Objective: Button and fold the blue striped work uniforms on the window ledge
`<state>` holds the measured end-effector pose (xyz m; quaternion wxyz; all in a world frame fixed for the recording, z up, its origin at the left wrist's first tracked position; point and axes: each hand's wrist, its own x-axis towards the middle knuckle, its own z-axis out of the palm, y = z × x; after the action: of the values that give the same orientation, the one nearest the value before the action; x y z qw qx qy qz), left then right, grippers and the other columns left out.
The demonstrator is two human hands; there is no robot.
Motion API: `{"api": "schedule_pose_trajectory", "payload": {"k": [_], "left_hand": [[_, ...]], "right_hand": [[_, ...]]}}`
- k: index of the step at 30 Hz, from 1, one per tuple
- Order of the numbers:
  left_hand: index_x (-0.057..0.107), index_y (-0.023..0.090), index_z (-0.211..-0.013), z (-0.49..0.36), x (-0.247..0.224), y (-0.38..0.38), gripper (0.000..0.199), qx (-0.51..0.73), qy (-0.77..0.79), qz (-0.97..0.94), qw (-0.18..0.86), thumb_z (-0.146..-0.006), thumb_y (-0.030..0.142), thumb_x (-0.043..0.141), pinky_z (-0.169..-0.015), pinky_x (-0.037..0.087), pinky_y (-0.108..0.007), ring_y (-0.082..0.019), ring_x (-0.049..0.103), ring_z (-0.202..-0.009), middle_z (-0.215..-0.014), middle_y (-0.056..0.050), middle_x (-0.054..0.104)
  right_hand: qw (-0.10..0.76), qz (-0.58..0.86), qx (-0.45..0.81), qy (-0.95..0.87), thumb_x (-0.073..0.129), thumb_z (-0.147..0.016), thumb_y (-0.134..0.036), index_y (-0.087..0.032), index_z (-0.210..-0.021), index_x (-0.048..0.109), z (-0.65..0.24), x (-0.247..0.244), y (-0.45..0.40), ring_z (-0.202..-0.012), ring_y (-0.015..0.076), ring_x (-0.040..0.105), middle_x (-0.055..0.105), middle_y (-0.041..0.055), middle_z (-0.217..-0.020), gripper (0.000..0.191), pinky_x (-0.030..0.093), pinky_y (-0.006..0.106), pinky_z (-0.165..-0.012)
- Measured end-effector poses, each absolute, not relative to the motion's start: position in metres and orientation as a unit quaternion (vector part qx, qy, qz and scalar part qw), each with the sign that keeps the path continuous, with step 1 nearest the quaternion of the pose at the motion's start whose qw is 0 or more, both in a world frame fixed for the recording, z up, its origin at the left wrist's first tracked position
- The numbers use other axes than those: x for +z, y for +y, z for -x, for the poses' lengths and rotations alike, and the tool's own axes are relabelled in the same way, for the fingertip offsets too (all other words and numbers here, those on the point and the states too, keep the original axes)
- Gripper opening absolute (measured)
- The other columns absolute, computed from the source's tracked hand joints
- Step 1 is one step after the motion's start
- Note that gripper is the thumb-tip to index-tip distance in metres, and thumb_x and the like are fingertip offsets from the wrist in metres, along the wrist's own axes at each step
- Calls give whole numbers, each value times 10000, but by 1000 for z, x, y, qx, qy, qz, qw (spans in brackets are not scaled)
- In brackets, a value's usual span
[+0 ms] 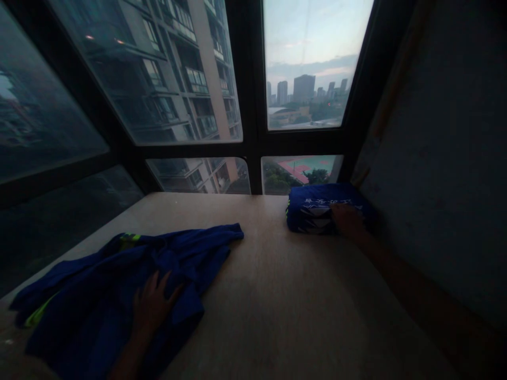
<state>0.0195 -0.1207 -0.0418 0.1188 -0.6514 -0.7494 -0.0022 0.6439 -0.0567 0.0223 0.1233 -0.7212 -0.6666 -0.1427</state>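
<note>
Currently resting the left hand (152,303), fingers spread, on one rumpled blue garment (99,295) on the left of the table (257,306). Farther right, touching one folded blue bundle (312,211) below the window (309,79) with the right hand (348,221), too dim to tell open from closed, arm (400,274) stretched forward beside the dark wall (443,158).

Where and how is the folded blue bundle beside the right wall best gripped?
The folded bundle is probably best gripped by its left end, from the left: it is thick there, with tabletop alongside, while the wall stands close on its right, where the right hand lies.
</note>
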Motion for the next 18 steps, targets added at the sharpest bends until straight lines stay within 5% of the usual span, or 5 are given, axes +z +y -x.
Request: {"api": "schedule_pose_trajectory", "payload": {"k": [3, 10, 14, 18], "left_hand": [[503, 159, -1416, -17, -42, -117, 649, -3, -751, 650, 117, -892, 532, 417, -1137, 257, -526, -314, 369, -1410, -1531, -184, 414], [495, 181, -1430, -25, -27, -119, 707, 14, -775, 628, 71, -887, 622, 394, -1124, 189, -653, -364, 293, -1446, -1570, -187, 344], [541, 133, -1385, -55, -4, -129, 617, -34, -761, 635, 131, -897, 491, 422, -1128, 187, -646, -390, 289, -1435, -1544, -209, 372], [611, 91, -1280, -90, -1, -138, 541, -151, -693, 698, 98, -867, 382, 418, -1162, 280, -498, -336, 375, -1398, -1474, -194, 472]], "right_hand": [[133, 732, -149, -651, 346, -961, -146, -68, -1132, 660, -643, 57, -44, -971, 294, 645, 685, 229, -1094, 366, 476, 419, -826], [260, 688, -174, -655, 386, -1008, -311, -162, -1309, 591, -602, 190, -70, -953, 258, 672, 703, 134, -1078, 394, 490, 411, -849], [311, 611, 20, -728, 490, -959, -283, -125, -1139, 684, -573, 216, -84, -901, 190, 670, 720, 81, -1029, 309, 505, 364, -859], [342, 570, 335, -668, 564, -902, -283, -145, -951, 732, -538, 149, -89, -633, 135, 641, 734, 23, -802, 223, 544, 300, -672]]}}
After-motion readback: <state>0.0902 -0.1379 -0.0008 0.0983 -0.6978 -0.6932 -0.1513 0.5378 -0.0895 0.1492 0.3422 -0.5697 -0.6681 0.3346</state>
